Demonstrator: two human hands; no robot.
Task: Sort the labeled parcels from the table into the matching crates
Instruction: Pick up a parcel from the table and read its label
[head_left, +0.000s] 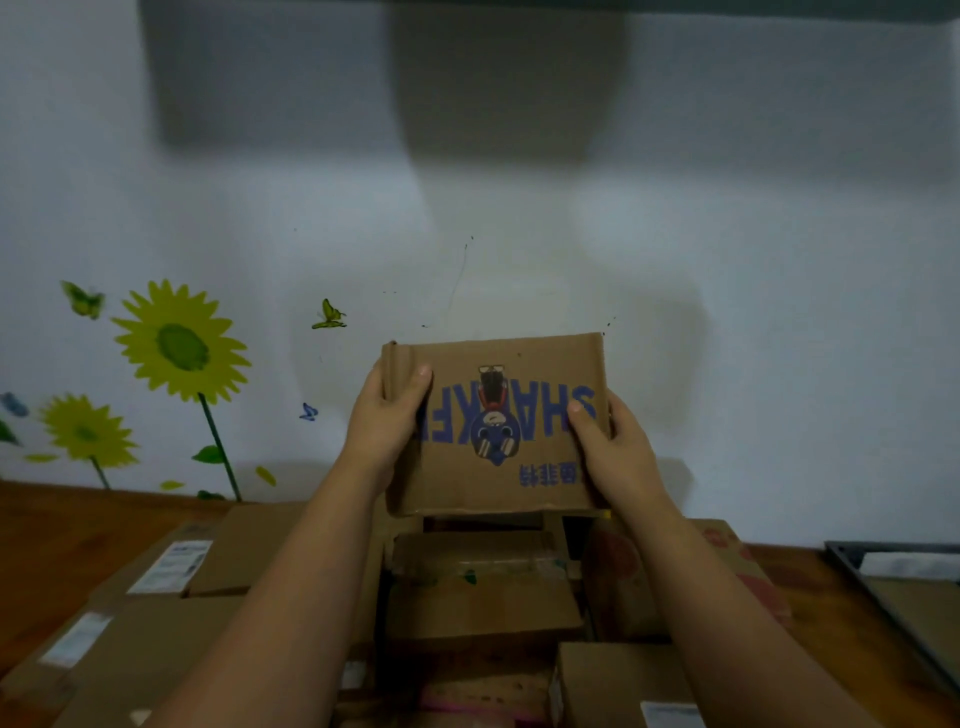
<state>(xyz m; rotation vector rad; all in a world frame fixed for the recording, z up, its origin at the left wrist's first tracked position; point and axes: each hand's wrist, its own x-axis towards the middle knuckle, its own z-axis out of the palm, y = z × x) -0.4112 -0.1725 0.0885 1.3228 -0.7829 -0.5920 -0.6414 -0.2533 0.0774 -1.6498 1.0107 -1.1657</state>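
1. The brown cardboard parcel with blue upside-down lettering and a cartoon figure (498, 426) was held in the air. Its printed face was turned toward the camera, above the heap of other boxes and in front of the wall.
2. The left hand (387, 421) gripped the parcel's left edge, thumb on the printed face and fingers wrapped behind. The right hand (613, 452) clasped the right edge in the same way.
3. No shipping label showed on the face in view, so the step in hand was probably finding and reading one. It would go best by turning the parcel over slowly with both hands on opposite edges, and keeping it above the heap so a slip meant only a short drop.
4. Directly below lay the heap of brown cardboard parcels (483, 592), resting on a reddish wooden surface (52, 545).
5. A flat box at the left of the heap carried a white printed label (171, 566), and a carton with red print (737, 561) stood at the right.
6. A dark grey rectangular frame (852, 558) sat at the far right. Whether it was a crate's rim could not be told, and no crate marking was legible.
7. Behind everything rose the pale wall (727, 260), with a yellow sunflower sticker (182, 345) on its left side.
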